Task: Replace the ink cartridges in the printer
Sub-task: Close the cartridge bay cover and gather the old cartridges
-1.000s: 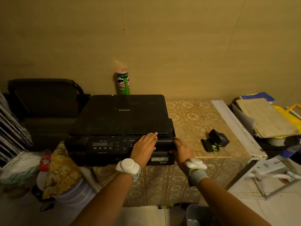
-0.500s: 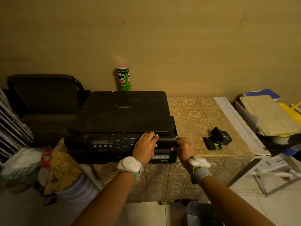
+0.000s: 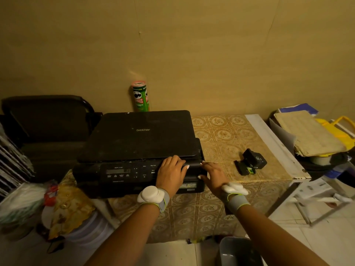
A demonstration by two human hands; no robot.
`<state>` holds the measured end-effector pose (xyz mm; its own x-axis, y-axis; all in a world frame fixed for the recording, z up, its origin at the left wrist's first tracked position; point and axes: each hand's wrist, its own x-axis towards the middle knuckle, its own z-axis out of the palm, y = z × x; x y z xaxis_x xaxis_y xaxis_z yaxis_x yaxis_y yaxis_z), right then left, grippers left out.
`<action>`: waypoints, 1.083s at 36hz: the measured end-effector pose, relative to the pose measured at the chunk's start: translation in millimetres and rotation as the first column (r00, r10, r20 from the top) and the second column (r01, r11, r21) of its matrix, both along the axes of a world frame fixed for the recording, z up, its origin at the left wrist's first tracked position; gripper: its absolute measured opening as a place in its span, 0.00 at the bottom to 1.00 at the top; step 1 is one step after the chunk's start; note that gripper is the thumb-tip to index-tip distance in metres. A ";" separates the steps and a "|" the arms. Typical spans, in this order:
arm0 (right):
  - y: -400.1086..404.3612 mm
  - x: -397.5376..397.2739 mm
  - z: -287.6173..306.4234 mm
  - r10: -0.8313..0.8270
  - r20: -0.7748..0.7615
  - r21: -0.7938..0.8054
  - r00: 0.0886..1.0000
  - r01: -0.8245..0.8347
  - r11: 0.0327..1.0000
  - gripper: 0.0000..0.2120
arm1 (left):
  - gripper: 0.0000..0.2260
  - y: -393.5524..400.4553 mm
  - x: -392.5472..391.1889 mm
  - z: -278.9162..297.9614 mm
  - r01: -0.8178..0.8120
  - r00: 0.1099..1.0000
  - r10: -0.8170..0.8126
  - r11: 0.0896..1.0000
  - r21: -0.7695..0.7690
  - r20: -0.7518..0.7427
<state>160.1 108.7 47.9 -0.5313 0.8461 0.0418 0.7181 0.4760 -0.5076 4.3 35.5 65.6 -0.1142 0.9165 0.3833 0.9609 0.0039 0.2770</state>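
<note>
Both hands sit on the front right corner of the black Brother printer (image 3: 138, 150), lower centre of frame. Left hand (image 3: 171, 174) lies palm-down over the right end of the control panel (image 3: 132, 172), fingers together and bent over the front edge below the scanner lid (image 3: 142, 135); it presses on the panel and nothing is enclosed in it. Right hand (image 3: 212, 174) is at the printer's right front corner, fingertips curled onto the top edge of the corner panel, thumb against the front face below; whether it actually grips a flap or just rests there cannot be told. Each wrist carries a grey strap with a white puck-like device, left (image 3: 150, 194) and right (image 3: 234, 189).

Printer lid is down, unit sits on the left half of a table with a gold patterned tile-print cloth (image 3: 226, 135). Two black ink cartridges (image 3: 250, 164) lie on the cloth to the right of the printer, well apart from the hands, touching each other; one shows a green label.

Green Pringles can (image 3: 141, 96) stands upright behind the printer against the tan wall. Black chair (image 3: 48, 116) at left. Stack of papers and folders (image 3: 309, 131) at right edge. Grey bin (image 3: 240, 252) on the floor at bottom, between the forearms.
</note>
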 end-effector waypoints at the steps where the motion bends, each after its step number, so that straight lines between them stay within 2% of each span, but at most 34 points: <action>1: 1.1 5.3 1.8 0.011 0.002 -0.001 1.000 -0.011 1.000 0.22 | 0.14 1.8 5.0 1.5 0.005 1.000 -0.006 1.000 0.030 0.021; 3: 3.6 11.2 5.0 0.027 0.013 0.022 1.000 -0.028 0.999 0.23 | 0.12 4.3 11.0 3.2 0.011 0.999 -0.014 0.998 0.056 0.052; 9: 22.1 65.7 12.6 -0.093 0.091 0.044 0.992 0.089 0.995 0.23 | 0.14 31.3 56.0 5.3 0.187 0.981 -0.186 0.982 -0.005 0.055; 13: 41.4 109.3 20.4 -0.169 0.190 0.027 0.967 0.167 0.986 0.24 | 0.16 61.3 88.4 3.5 0.272 0.961 -0.256 0.943 -0.193 0.106; 16: 55.9 134.6 23.8 -0.220 0.198 -0.007 0.955 0.226 0.974 0.24 | 0.18 78.6 105.2 0.5 0.276 0.959 -0.230 0.892 -0.359 0.167; 20: 73.2 159.6 25.3 -0.254 0.208 -0.070 0.945 0.273 0.959 0.25 | 0.20 95.4 123.1 -2.3 0.302 0.950 -0.220 0.831 -0.466 0.222; 24: 99.9 175.9 21.7 -0.303 0.212 -0.133 0.929 0.335 0.933 0.27 | 0.25 123.5 140.3 -9.0 0.311 0.950 -0.235 0.781 -0.541 0.207; 30: 145.5 179.8 15.2 -0.272 0.295 -0.168 0.916 0.330 0.929 0.33 | 0.33 168.1 148.2 -30.7 0.297 0.953 -0.260 0.715 -0.633 0.154; 34: 173.8 173.7 6.5 -0.194 0.390 -0.176 0.900 0.280 0.944 0.39 | 0.36 194.6 149.6 -41.4 0.268 0.957 -0.272 0.695 -0.667 0.101; 39: 199.0 165.5 -15.1 -0.104 0.449 -0.195 0.887 0.211 0.958 0.41 | 0.40 223.9 155.9 -62.1 0.278 0.943 -0.326 0.642 -0.714 0.073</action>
